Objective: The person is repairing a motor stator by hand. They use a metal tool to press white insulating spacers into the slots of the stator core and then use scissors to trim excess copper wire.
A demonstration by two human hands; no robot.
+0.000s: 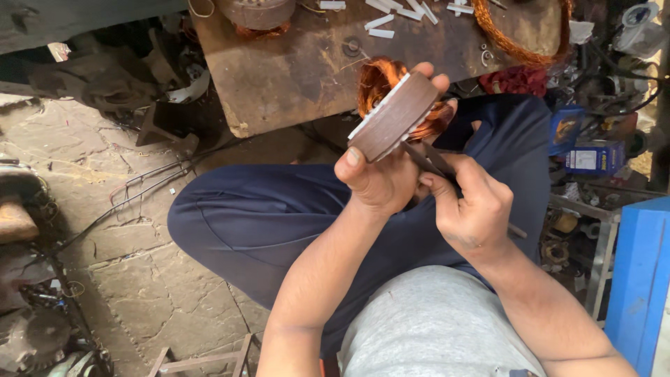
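Hands busy: our left hand (pixel 380 178) gripped the stator core (pixel 394 115) above our lap, right hand (pixel 474 206) closed on pliers (pixel 429 159) at its copper winding (pixel 380 77), white slot insulation fitted, winding untidy.

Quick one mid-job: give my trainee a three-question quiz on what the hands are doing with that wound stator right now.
1. True or false: the left hand grips the round stator on edge.
2. What does the right hand hold? A) hammer B) thin dark metal tool C) tape roll
3. What colour is the wire coil showing behind the stator?

Key: 1 true. 2 B; its tip meets the stator's lower edge. 3 copper-orange, like the loose coil on the wooden bench.
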